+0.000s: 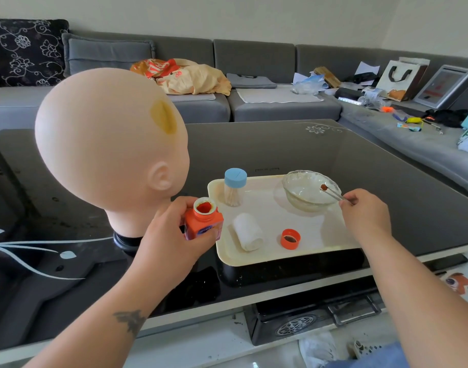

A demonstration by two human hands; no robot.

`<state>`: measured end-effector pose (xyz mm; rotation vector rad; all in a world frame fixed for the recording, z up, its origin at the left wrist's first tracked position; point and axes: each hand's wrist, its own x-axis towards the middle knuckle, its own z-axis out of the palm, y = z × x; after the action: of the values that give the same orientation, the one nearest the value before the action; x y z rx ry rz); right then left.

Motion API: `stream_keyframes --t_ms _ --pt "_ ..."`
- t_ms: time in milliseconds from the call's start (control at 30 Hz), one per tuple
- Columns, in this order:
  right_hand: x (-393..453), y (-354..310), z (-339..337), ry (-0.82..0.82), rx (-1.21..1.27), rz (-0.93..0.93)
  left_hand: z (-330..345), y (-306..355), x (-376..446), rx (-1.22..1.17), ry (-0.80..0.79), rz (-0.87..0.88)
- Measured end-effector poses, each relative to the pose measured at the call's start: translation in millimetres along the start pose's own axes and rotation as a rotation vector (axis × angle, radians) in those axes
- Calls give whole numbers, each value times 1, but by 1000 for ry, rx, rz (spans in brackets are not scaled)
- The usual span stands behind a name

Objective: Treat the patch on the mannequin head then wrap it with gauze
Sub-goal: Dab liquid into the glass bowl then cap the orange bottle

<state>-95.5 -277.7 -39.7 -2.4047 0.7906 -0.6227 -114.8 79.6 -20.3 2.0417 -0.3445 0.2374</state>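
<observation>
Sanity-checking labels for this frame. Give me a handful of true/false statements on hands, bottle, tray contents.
1. The left hand grips the open orange bottle. True.
2. The orange cap is screwed on the bottle. False: it lies upturned on the tray.
3. The right hand pinches tweezers holding a stained swab over the glass bowl. True.
4. The gauze roll is wrapped round the mannequin head. False: it lies on the tray, unrolled nowhere.
5. The blue-lidded jar stands off the tray. False: it stands upright on it.
</observation>
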Motion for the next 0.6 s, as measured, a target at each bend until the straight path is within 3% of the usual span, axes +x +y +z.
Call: stream_keyframes --t_ms 233,600 --pt "-1 -2 -2 74 79 -36 0 1 0 4 3 -11" --pt "0 1 1 11 39 23 -1 2 0 10 3 -6"
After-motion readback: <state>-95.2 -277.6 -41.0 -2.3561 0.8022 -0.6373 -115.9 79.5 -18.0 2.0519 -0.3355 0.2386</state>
